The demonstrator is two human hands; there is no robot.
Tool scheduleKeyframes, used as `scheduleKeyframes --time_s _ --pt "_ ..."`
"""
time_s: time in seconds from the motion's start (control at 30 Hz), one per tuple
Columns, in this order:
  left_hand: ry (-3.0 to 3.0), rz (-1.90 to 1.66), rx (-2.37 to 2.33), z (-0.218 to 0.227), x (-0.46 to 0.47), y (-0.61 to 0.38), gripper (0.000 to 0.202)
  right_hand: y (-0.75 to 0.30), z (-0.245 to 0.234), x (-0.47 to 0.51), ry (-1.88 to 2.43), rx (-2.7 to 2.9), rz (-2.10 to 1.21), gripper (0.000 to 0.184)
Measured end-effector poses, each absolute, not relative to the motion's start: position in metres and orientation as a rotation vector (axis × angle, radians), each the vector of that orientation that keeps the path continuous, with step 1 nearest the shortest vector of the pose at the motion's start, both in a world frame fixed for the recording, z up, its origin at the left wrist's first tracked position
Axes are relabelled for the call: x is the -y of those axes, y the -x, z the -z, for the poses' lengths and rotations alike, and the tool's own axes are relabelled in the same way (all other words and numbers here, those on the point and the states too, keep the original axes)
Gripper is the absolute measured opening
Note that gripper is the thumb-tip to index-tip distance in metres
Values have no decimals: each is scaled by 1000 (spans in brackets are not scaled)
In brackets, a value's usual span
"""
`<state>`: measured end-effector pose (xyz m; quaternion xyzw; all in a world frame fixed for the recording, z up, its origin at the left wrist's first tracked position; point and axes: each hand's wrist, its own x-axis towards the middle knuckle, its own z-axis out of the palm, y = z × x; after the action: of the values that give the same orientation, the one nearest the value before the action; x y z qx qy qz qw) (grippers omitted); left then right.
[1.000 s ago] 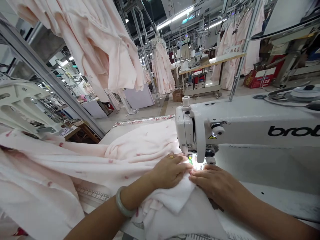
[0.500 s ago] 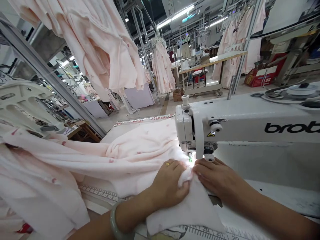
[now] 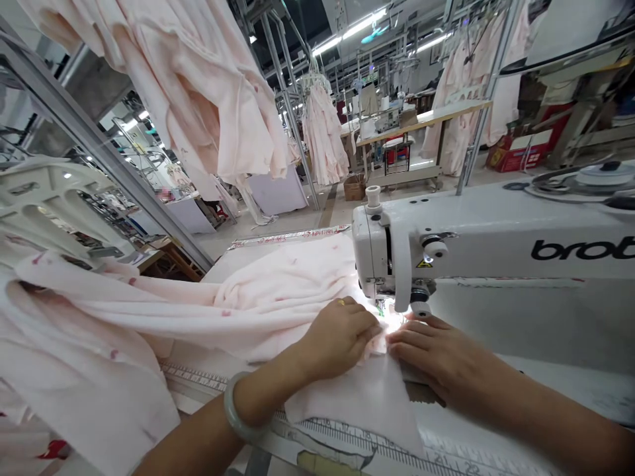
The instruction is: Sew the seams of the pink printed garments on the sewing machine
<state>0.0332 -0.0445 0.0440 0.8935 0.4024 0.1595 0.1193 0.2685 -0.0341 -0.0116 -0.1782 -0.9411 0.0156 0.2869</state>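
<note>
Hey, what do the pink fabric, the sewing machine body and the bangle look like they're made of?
Pink fabric: probably soft, matte fleece, judging by its thick, rounded folds; fibre unclear.
Sewing machine body: likely white-painted metal, semi-gloss, with light glinting along its rigid casing.
Bangle: smooth, pale grey-green, perhaps polished stone such as jade, though glass or resin could look alike.

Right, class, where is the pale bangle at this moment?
In the head view, the pale bangle is left of centre near the bottom, around the left forearm behind the left hand, beside a printed ruler strip.
</note>
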Motion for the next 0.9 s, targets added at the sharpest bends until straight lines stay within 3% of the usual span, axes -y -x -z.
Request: scheduleKeyframes --time_s 0.2,0.67,0.77,0.87,0.9 --pt "-2307 -612 -1436 -24 49 -46 29 -275 4 35 482 2529 -76 28" --pt "-2206 -726 -1340 -29 50 -45 33 -261 18 33 424 2585 238 29" --pt "-2253 -710 -1327 -27 54 -45 25 -266 16 30 396 2624 202 26" --pt "-2325 -734 -1326 -24 58 -45 3 -274 12 26 426 2654 115 26" --pt "-2355 -736 -1324 -22 60 -45 6 -276 9 26 455 2667 55 26"
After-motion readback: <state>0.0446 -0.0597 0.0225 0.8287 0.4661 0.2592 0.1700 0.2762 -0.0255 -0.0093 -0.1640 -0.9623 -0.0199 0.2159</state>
